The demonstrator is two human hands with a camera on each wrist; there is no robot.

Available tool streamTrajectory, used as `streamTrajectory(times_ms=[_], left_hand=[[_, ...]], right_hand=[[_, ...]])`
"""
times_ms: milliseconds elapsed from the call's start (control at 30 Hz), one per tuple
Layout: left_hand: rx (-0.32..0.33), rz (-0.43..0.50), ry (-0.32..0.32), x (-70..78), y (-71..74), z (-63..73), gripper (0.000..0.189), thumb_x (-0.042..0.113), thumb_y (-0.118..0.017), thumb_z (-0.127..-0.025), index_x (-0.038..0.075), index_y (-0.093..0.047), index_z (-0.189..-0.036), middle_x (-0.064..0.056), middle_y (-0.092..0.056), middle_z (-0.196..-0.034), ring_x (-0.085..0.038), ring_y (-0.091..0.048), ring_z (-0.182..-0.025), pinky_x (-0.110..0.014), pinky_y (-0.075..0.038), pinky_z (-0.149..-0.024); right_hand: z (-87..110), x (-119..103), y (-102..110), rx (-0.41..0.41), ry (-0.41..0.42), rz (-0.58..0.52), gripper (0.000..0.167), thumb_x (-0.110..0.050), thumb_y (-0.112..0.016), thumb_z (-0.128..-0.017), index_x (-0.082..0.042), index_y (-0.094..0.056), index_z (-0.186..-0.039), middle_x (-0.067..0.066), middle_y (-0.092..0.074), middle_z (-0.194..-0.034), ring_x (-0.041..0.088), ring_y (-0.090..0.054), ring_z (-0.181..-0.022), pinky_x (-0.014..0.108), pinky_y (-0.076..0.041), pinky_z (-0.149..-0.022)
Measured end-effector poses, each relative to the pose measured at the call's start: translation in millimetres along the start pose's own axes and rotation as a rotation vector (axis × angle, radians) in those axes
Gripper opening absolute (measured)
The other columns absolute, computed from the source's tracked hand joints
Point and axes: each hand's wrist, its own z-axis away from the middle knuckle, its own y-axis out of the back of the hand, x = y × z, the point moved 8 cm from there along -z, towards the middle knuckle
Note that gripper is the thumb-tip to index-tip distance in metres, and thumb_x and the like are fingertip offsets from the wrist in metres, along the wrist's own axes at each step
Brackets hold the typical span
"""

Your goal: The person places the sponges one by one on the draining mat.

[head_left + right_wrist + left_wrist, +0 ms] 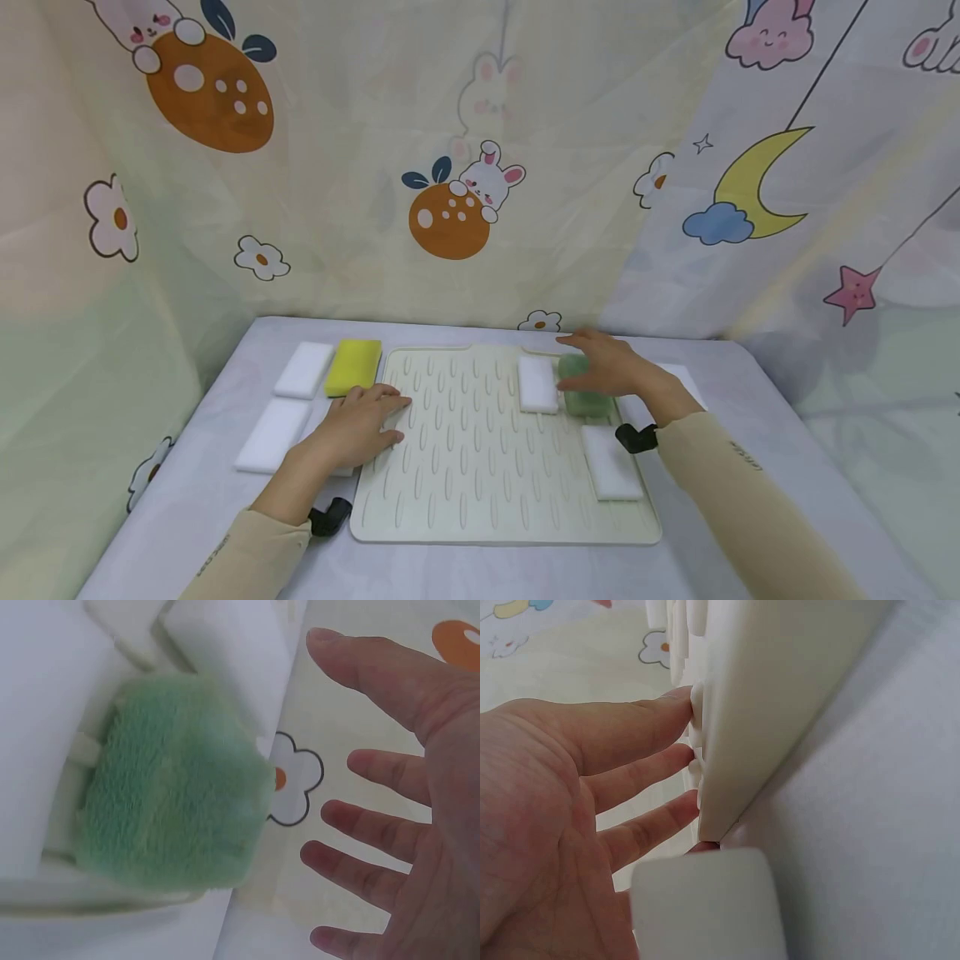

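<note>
A cream mat with raised oval ridges (465, 467) lies flat in the middle of the table. My left hand (362, 427) touches its left edge with spread fingertips, also seen where the thumb and fingers meet the mat's ridges (697, 712) in the left wrist view. Toward the mat's back right corner sits a green sponge (176, 787). Just over it, my right hand (607, 367) is spread with fingers apart; the right wrist view shows a gap between fingers and sponge. Two white sponges lie on the mat, one left of the green one (537, 385), one nearer the front (615, 475).
Left of the mat, a yellow sponge (354, 367) lies beside a white sponge (303, 369), with another white sponge (272, 435) nearer. More white pieces are partly hidden by both arms. A patterned curtain (337, 208) hangs behind the table.
</note>
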Motion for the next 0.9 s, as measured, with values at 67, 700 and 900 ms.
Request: streamTrajectory(times_ms=[67, 700, 900], left_hand=[[-0.002, 0.0, 0.001, 0.2, -0.1, 0.0, 0.055, 0.031, -0.073, -0.096, 0.021, -0.058, -0.148, -0.006, -0.049, -0.155, -0.04, -0.043, -0.136, -0.062, -0.037, -0.107], [-0.002, -0.003, 0.002, 1.7, 1.1, 0.8, 0.055, 0.031, -0.073, -0.097, 0.021, -0.058, -0.148, -0.005, -0.049, -0.155, -0.039, -0.043, -0.135, -0.062, -0.037, -0.107], [-0.004, 0.0, 0.002, 1.9, 1.7, 0.8, 0.055, 0.031, -0.073, -0.097, 0.021, -0.057, -0.149, -0.005, -0.049, -0.155, -0.039, -0.043, -0.136, -0.063, -0.036, -0.108]], right_hand=[[3.3, 4.7, 2.3, 0.011, 0.01, -0.009, 0.085, -0.054, -0.075, -0.091, -0.016, -0.041, -0.16, 0.023, -0.032, -0.165, 0.047, -0.034, -0.15, 0.071, -0.032, -0.114], [27.2, 45.2, 15.6, 0.042, -0.006, -0.065, 0.084, -0.052, -0.073, -0.093, -0.011, -0.041, -0.159, 0.025, -0.034, -0.161, 0.052, -0.039, -0.144, 0.071, -0.037, -0.11], [32.9, 57.2, 17.6, 0.039, -0.028, -0.061, 0.082, -0.049, -0.073, -0.094, -0.01, -0.04, -0.159, 0.027, -0.034, -0.161, 0.054, -0.04, -0.142, 0.072, -0.038, -0.107]])
